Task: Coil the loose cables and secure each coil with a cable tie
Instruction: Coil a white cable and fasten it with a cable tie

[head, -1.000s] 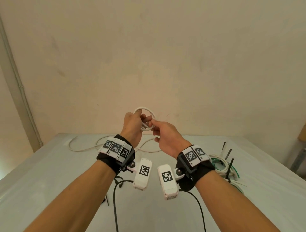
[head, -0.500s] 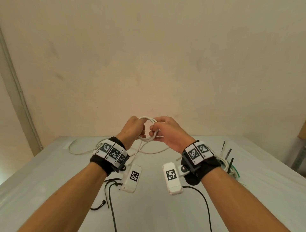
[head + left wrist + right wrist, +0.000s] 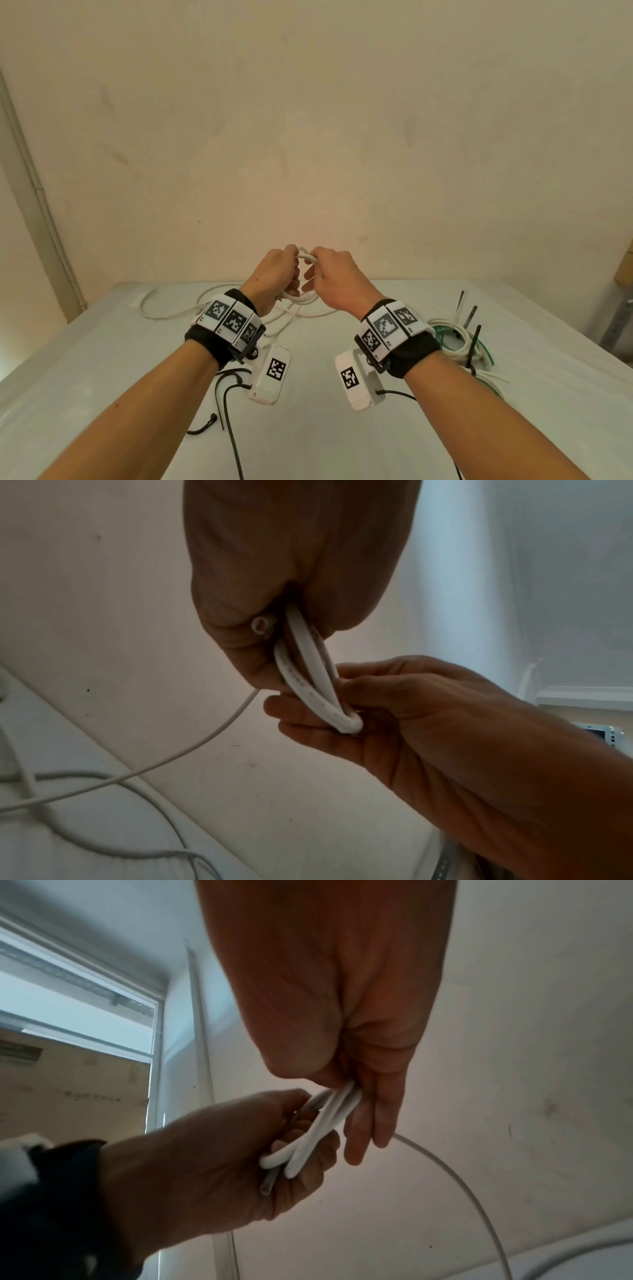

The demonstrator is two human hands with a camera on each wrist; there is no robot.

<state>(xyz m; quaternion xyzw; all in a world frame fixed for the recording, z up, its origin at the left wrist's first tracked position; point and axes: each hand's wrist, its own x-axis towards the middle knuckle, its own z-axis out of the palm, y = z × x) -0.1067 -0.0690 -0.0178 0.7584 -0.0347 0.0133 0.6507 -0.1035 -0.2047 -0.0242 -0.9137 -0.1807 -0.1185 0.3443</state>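
A small coil of white cable [image 3: 306, 257] is held up in the air between both hands, above the table's far part. My left hand [image 3: 278, 274] grips the coil's left side, with the cut cable end [image 3: 263, 623] showing at the palm. My right hand [image 3: 331, 275] pinches the coil's right side [image 3: 318, 685] between thumb and fingers [image 3: 363, 1123]. The loops [image 3: 318, 1129] lie flat against each other. The rest of the white cable [image 3: 161, 313] trails down from the coil onto the table. Black cable ties [image 3: 219, 397] lie on the table under my left forearm.
A bundle of white and green cables [image 3: 455, 337] with upright black cable ties [image 3: 474, 346] lies at the right of the grey table [image 3: 102, 359]. A beige wall stands close behind the table. A window frame [image 3: 157, 1031] appears in the right wrist view.
Both hands have dropped lower and drawn together on the coil. The coil has turned from facing me as an open ring to nearly edge-on, and another loop has been laid in.
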